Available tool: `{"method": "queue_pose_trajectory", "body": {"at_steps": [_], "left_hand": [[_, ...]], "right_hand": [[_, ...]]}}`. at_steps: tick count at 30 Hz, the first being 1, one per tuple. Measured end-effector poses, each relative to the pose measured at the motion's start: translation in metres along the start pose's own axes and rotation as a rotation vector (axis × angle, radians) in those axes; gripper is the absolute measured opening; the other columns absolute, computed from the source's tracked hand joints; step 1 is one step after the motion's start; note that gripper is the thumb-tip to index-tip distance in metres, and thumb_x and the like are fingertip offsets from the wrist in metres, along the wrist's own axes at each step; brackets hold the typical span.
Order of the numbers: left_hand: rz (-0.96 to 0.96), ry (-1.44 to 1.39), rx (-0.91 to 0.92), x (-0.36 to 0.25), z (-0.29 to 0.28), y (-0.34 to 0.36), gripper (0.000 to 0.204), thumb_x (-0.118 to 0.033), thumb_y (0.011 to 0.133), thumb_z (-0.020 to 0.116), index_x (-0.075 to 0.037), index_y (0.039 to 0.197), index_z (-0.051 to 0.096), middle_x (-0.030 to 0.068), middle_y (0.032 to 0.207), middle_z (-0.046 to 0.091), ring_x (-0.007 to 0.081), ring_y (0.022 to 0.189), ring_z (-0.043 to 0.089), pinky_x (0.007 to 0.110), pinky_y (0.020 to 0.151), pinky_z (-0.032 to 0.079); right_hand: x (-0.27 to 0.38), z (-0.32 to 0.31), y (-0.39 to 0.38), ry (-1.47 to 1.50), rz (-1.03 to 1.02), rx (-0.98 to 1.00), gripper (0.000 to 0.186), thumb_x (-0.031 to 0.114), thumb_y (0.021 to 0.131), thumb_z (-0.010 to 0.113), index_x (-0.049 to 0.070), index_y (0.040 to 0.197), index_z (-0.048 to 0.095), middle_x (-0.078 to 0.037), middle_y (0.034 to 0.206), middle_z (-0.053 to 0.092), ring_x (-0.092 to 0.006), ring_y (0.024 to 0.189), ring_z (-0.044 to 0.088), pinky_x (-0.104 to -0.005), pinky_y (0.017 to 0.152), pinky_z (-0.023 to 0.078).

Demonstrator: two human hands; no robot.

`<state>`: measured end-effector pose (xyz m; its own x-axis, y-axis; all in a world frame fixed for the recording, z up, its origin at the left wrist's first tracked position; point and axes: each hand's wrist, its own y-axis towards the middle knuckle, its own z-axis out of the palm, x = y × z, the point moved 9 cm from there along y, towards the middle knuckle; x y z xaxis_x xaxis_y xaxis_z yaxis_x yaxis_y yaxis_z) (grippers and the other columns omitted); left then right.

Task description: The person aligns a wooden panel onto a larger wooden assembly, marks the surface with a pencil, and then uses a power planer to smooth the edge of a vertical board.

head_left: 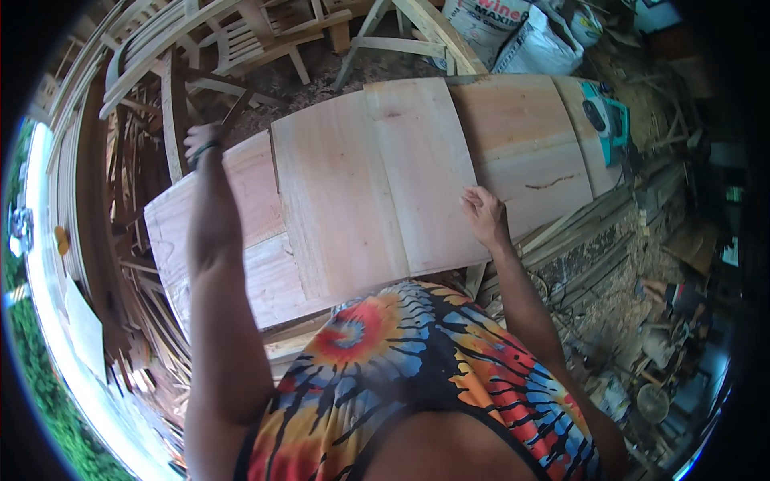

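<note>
A wide panel of pale wood (pixel 337 192) lies across the bench in front of me, made of several flat boards. My right hand (pixel 486 216) hovers at or just over its right part, fingers loosely bent and slightly apart, with nothing visible in them. Whether it touches the wood I cannot tell. My left arm stretches far forward, and my left hand (pixel 204 144), with a dark band at the wrist, is past the panel's far left edge. Its fingers are blurred. Another board (pixel 521 144) with a dark crack shows right of the panel.
A teal power planer (pixel 605 124) rests on the far right end of the boards. Wooden chair frames (pixel 241 48) and trestle legs (pixel 373 44) stand beyond the bench. White sacks (pixel 541 44) lie at the back. Timber strips (pixel 593 248) and shavings cover the right side.
</note>
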<state>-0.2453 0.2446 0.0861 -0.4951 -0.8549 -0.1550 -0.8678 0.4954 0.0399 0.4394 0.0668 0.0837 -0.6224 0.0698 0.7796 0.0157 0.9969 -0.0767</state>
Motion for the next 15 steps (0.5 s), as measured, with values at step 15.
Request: {"method": "queue_pose_trajectory", "body": {"at_steps": [15], "left_hand": [[-0.104, 0.134, -0.087, 0.341, -0.026, -0.313, 0.076, -0.046, 0.098, 0.053, -0.001, 0.156, 0.033, 0.026, 0.163, 0.026, 0.0435, 0.151, 0.024, 0.056, 0.123, 0.02]], "right_hand": [[0.01, -0.004, 0.06, -0.208, -0.421, -0.188, 0.056, 0.014, 0.09, 0.071, -0.004, 0.14, 0.051, -0.031, 0.148, 0.044, -0.0481, 0.139, 0.041, -0.0545, 0.114, 0.037]]}}
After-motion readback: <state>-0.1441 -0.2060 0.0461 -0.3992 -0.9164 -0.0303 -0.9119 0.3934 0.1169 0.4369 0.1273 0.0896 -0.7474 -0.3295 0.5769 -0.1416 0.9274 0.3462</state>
